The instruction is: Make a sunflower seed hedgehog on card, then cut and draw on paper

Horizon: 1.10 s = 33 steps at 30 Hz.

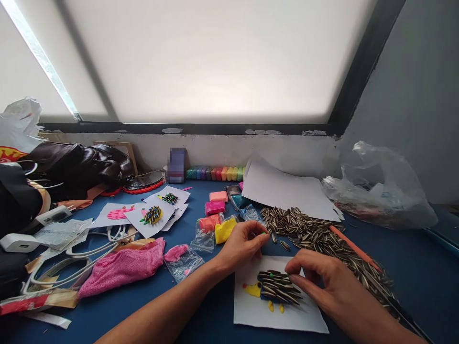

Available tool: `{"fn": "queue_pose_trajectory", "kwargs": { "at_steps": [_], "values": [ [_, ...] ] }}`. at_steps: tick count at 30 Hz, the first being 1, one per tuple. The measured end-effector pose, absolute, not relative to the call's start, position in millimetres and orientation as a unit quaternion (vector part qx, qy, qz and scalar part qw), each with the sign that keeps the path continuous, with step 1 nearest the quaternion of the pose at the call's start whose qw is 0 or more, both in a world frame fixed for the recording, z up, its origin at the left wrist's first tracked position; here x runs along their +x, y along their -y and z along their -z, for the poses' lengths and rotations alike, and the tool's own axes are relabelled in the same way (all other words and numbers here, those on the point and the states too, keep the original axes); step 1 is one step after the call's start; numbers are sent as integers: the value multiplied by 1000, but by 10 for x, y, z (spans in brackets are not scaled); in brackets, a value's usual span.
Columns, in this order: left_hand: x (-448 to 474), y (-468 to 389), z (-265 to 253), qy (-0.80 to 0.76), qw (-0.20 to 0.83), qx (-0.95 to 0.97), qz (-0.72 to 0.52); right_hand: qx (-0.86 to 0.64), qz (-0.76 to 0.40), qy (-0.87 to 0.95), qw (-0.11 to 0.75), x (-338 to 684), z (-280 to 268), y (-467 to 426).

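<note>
A white sheet of paper (pixel 247 313) lies before me with a hedgehog figure (pixel 278 289) on it. The figure has a yellow clay snout, yellow feet, a blue clay body and striped sunflower seeds as spines, with a green dot on top. My left hand (pixel 247 239), above the paper's upper edge, pinches a small piece of green clay (pixel 265 233). Over the figure's right side, my right hand (pixel 322 277) has thumb and forefinger pressed together on what looks like a tiny bit of green clay (pixel 289 275), mostly covered by the fingertips.
A pile of sunflower seeds (pixel 304 229) with an orange stick (pixel 355 248) spreads to the right. Yellow clay (pixel 225 231) and pink packets (pixel 215 207) stand beyond my left hand. Finished-looking cards (pixel 150 220), a pink cloth (pixel 124 267) and white cables (pixel 79 253) lie left.
</note>
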<state>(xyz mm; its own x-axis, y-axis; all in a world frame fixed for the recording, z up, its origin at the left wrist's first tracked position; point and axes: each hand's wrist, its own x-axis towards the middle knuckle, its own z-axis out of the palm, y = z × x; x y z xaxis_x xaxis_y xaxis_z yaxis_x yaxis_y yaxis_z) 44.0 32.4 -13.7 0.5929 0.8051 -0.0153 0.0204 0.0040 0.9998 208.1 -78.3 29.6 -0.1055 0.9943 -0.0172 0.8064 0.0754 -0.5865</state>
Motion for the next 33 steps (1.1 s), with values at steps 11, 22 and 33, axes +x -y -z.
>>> {"fn": "queue_pose_trajectory", "kwargs": {
  "at_steps": [11, 22, 33],
  "values": [
    [441, -309, 98, -339, 626, 632, -307, -638, -209, 721, 173, 2054, -284, 783],
    [443, -319, 94, -335, 625, 633, -309, -634, -193, 731, 164, 2039, -270, 783],
    [447, -335, 150, -320, 626, 637, -317, -632, -189, 733, 164, 2031, -277, 804]
  ]
}}
